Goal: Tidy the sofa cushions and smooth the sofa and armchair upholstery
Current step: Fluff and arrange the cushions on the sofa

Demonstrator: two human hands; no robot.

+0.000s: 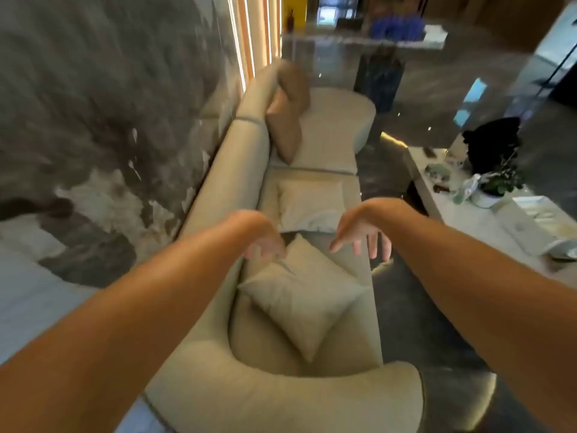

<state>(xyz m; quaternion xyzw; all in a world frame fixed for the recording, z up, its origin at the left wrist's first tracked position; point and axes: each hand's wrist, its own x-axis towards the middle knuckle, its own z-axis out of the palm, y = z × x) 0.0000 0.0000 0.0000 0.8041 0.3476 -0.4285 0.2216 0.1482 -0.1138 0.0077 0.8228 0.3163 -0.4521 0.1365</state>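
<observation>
The near cushion (299,295) lies diamond-wise on the sofa (218,170) seat, its long diagonal running from 11 o'clock to 5 o'clock, top corner between my hands. My left hand (265,242) is nearer, its curled fingers at that corner's edge; whether they pinch it, I cannot tell. My right hand (362,235) hovers spread, empty, at 1 o'clock.

Long beige sofa (237,157) along the wall. Near cream cushion (299,295) lies flat, turned diamond-wise on the seat; second cream cushion (309,204) flat beyond it. Two tan cushions (288,114), blurred, apparently propped against the backrest.
</observation>
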